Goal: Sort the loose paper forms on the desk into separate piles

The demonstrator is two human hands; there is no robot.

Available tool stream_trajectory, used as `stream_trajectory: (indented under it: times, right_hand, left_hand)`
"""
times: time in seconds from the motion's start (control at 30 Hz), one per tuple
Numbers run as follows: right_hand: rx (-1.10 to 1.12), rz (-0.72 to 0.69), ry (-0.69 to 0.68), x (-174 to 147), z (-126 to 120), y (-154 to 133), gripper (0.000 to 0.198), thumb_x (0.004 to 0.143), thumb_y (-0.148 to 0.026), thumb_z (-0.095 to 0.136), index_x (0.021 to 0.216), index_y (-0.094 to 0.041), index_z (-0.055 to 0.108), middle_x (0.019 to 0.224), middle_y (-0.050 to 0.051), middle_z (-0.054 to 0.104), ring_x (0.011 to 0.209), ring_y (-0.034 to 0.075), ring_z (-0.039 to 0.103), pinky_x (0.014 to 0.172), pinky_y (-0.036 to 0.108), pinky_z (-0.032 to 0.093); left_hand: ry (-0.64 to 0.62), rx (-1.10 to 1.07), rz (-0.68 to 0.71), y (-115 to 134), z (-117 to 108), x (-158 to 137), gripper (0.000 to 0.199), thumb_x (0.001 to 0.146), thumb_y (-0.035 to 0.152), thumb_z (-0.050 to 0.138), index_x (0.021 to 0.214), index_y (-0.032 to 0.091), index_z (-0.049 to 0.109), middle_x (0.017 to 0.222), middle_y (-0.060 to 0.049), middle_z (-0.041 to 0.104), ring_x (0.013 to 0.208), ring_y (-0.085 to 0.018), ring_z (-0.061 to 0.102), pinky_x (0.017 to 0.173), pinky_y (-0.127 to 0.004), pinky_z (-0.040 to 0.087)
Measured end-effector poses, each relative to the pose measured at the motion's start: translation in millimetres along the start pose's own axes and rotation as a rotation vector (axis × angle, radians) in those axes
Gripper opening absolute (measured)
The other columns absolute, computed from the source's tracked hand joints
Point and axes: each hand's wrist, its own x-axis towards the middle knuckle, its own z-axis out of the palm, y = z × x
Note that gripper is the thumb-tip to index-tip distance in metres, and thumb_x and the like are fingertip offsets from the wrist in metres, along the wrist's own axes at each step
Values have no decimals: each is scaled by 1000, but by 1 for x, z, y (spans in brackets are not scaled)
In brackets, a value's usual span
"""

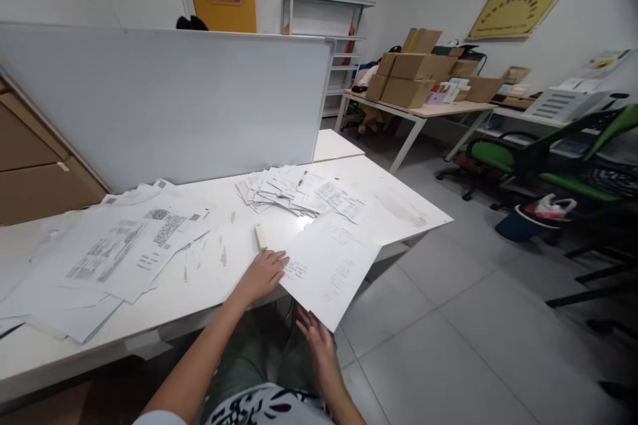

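Observation:
A large white sheet of paper [343,259] with faint print and handwriting lies over the table's front edge, its near corner sticking out above my lap. My left hand [264,274] lies at the sheet's left edge with fingers stretched out, the fingertips touching it. Just beyond that hand is a small off-white block-like object [260,238], perhaps a stapler. Below the sheet's near corner is my right hand [316,340], its fingers apart and close to the paper's lower edge; its thumb is hidden. Past the sheet lies a fanned pile of printed slips [279,189].
Larger printed papers [129,246] overlap on the left of the white table [209,285]. A whiteboard [199,106] stands along its back, with cardboard boxes [44,186] at far left. A bin [523,222], green chairs [491,154] and a box-laden table [443,109] are at right.

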Motion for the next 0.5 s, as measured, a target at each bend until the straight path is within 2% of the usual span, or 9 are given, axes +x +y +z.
stream_trajectory:
  times: [0.07,0.2,0.33,0.5]
  right_hand:
    - [-123,13,6,5,6,17,52,66,-48,77,111,-23,67,122,10,65,116,29,58,101,47,44]
    - [-242,-42,76,32,22,34,51,63,-54,75,100,-20,68,104,11,72,100,28,65,93,43,48]
    - [-225,-133,219,53,32,37,50,68,-60,67,92,-16,68,91,12,73,83,26,67,85,41,51]
    - [-182,-128,291,57,31,35,47,67,-60,69,82,-16,68,80,8,73,77,24,66,82,38,50]
  left_hand:
    - [7,-6,-1,0,0,1,41,95,33,39,134,23,50,136,-6,53,117,-24,48,103,-44,38]
    - [22,-26,-16,0,2,0,46,96,35,37,141,22,41,142,-7,48,123,-24,46,105,-44,36]
    - [13,-34,-16,1,0,-3,49,96,36,36,143,20,37,145,-8,44,128,-23,43,107,-43,34]
    - [-2,-35,-2,5,-5,-5,54,93,42,44,142,21,37,146,-8,43,127,-25,43,106,-44,35]
